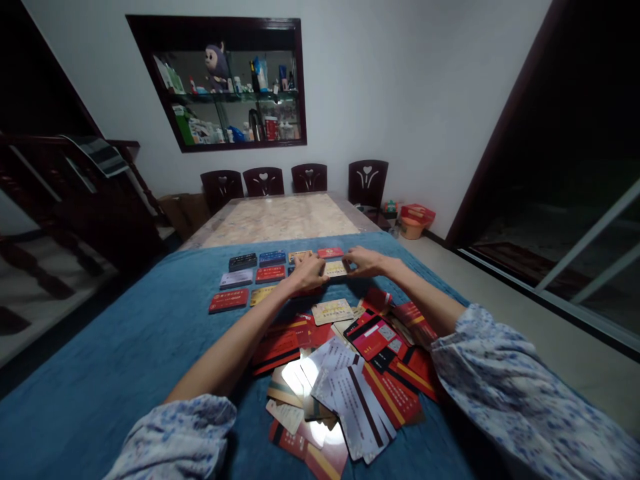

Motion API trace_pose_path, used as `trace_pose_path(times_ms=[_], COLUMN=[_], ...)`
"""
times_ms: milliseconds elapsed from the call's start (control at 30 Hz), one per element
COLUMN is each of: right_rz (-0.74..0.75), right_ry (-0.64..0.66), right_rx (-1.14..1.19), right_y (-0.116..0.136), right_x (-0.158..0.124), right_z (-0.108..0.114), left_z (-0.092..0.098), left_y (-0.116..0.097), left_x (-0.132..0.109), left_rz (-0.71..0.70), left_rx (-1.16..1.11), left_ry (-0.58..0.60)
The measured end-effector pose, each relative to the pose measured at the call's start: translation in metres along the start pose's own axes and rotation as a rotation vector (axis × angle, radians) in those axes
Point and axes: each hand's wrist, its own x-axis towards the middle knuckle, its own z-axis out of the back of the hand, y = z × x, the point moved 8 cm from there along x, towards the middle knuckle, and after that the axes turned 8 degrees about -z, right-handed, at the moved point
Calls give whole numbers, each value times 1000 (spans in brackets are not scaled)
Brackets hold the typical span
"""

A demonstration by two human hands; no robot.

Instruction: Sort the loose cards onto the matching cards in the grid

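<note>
Between my two hands lies a small stack of cream and yellow cards (335, 269), at the right end of the rows. My left hand (307, 272) pinches its left edge with bent fingers. The fingers of my right hand (364, 261) close on the right edge. Just behind it is a red card stack (331, 253). To the left stand more stacks in rows: black (243, 261), blue (273, 257), white (237, 279) and red (229, 301). My left hand and forearm partly hide others. Nearer me, loose cards (355, 393) overlap in a messy pile, with a cream card (333, 311) at its far edge.
A blue cloth (150, 320) covers the near part of the marble-topped table (285, 217). Dark chairs (263, 181) stand along the far end. Beyond are a wall shelf (235, 97) with bottles and a plush toy, and a red bag (418, 215) on the floor.
</note>
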Motion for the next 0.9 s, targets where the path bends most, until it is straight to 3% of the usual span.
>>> trace_pose_path(times_ms=[333,900], right_rz=[-51,-92], right_ry=[147,222], right_rx=[-74,-88], right_y=[-10,-5], right_x=[22,34], right_z=[-13,-26], left_z=[-14,-28], left_y=[7,12], left_x=[25,34], left_rz=[56,82], left_rx=[78,113], left_ry=[143,212])
